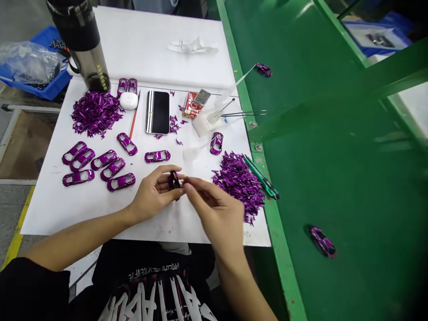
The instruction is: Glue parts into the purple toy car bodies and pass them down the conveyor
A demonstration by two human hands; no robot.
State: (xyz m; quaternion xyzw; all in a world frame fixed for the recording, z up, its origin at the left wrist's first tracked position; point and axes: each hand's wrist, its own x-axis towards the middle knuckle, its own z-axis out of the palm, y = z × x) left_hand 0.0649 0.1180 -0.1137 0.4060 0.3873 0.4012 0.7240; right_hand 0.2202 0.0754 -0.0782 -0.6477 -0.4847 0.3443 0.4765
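Note:
My left hand (154,192) is closed around a small purple toy car body (173,180), held just above the white work board (100,209). My right hand (214,209) meets it from the right, fingertips pinched at the car's edge. Several more purple car bodies (100,165) lie in a loose row to the left. One further car body (216,143) lies beyond my hands. A heap of purple scraps (240,180) sits just right of my right hand.
Another purple scrap pile (95,111), a dark bottle (83,44), a white earbud case (129,100), a phone (158,112), a red pack (191,105) and tweezers (244,113) lie further back. A green knife (261,177) rests at the board's edge. Two cars (321,241) (264,69) sit on the green conveyor.

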